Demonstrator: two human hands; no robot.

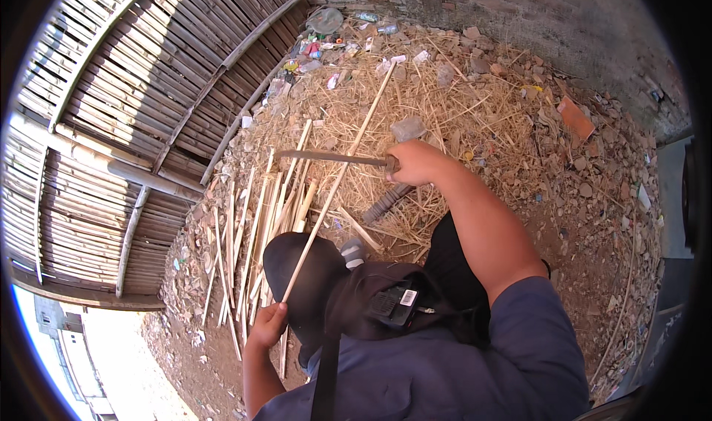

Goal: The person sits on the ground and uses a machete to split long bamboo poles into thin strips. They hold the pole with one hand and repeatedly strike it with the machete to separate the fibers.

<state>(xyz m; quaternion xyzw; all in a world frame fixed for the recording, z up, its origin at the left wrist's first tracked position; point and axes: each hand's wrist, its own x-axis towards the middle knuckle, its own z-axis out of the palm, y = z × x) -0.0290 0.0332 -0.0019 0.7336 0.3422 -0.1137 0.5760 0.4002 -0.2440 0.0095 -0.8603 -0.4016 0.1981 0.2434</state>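
Observation:
My left hand point(267, 326) is closed around the lower end of a long, thin bamboo strip point(361, 132), which slants up and away to the right over the ground. In my right hand point(415, 161) is the handle of a machete point(319, 156). Its long, narrow dark blade points left and crosses the strip about midway; whether the edge touches it I cannot tell. Beside my left leg lies a loose bundle of split bamboo strips point(256, 236), spread roughly lengthwise. Straw-like bamboo shavings point(445, 102) cover the ground beyond my hands.
A slatted bamboo wall point(111, 73) stands on the left, and a brick wall point(519, 6) closes the far side. Litter point(319, 50) lies in the far left corner. A ribbed dark piece point(387, 202) and a brick chunk point(575, 118) rest on the ground.

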